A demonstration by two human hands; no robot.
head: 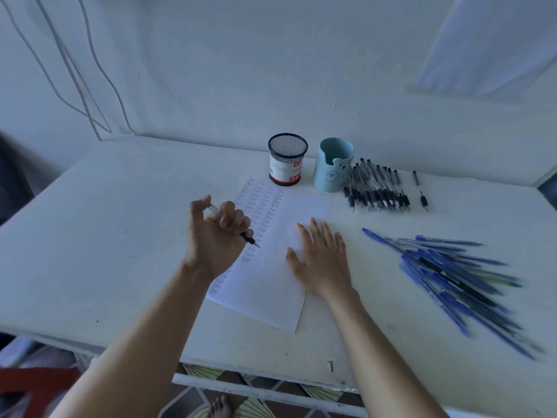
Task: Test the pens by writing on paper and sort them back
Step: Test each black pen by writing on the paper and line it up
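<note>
- Testing is the step we judge to be in hand. Our left hand [217, 233] has its fingers curled tight around a pen [247, 238], whose tip slants down over the paper [265, 291] beside the columns of "test" words. We cannot tell whether the tip touches.
- Our right hand [319, 260] lies flat on the sheet, fingers straight and slightly spread, pinning it.
- Next, we think, comes one short word, then sorting. This pen looks like the black-grip pens [373, 188] heaped just beside the blue cup [333, 165], well apart from the blue pens [452, 276].
</note>
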